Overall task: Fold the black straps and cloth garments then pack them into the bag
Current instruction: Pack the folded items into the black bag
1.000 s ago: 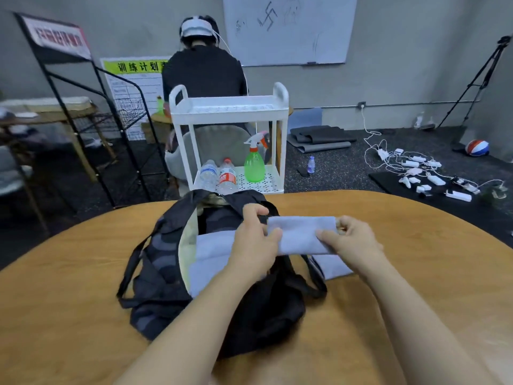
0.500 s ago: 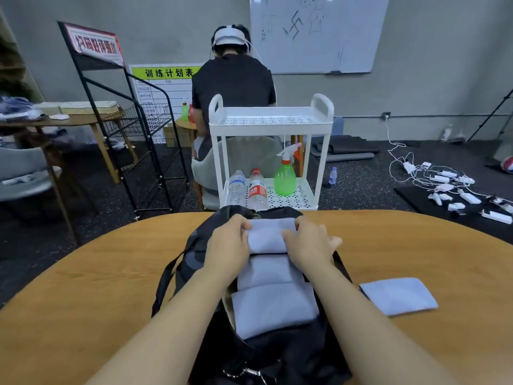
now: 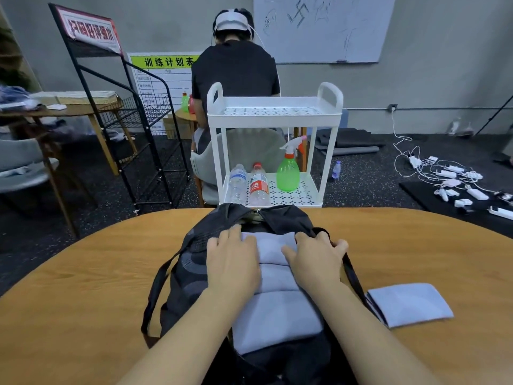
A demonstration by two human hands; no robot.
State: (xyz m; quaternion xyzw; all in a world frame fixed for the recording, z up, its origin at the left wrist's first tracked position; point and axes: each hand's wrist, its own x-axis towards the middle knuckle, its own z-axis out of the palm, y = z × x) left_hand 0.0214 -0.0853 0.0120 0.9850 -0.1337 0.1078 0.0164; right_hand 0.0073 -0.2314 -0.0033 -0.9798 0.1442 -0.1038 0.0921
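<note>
Three folded pale-blue cloths lie in a row inside the open black bag, which sits on the round wooden table directly in front of the person. The cloth nearest the camera is the largest and overlaps the bag's near edge; the farthest one lies near the top of the opening. The left hand rests flat on the left side of the cloths, its fingers spread and relaxed, the fingertips reaching the bag's dark rim. The right hand lies on the right side of the cloths with its fingers loosely extended; the outer fingers touch the bag's right edge, and it pinches nothing. A black strap loops out from the bag's left side onto the table. A fourth folded pale-blue cloth lies on the table just right of the bag, apart from both hands. Beyond the table stands a white two-tier cart holding two water bottles and a green spray bottle. Behind it a seated person in a black shirt faces away.
</note>
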